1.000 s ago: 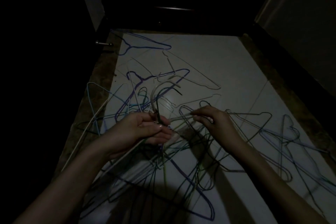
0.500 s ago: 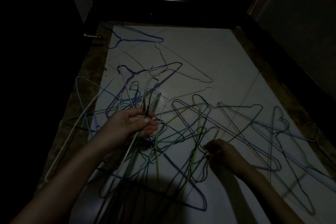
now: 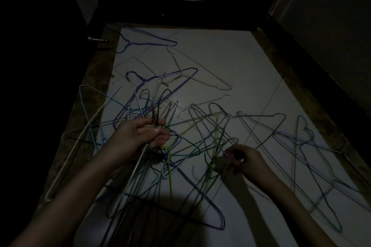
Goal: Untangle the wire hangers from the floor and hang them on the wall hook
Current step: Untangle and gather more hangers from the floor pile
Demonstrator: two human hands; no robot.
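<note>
Dim hallway, pale floor [image 3: 230, 62]. Tangle of wire hangers [image 3: 200, 138] spread across it, purple, green, blue and white wires crossing; one purple hanger [image 3: 148, 41] apart at the far end. Left hand [image 3: 144, 136] curled round a bunch of hanger necks, hooks sticking up. Right hand [image 3: 244, 159] low in the tangle, fingers pinched on wires. No readable writing or labels anywhere.

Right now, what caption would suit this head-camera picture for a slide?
Left hand grips a bundle of wire hangers while the right hand pinches another from the tangle on the pale floor.
</note>
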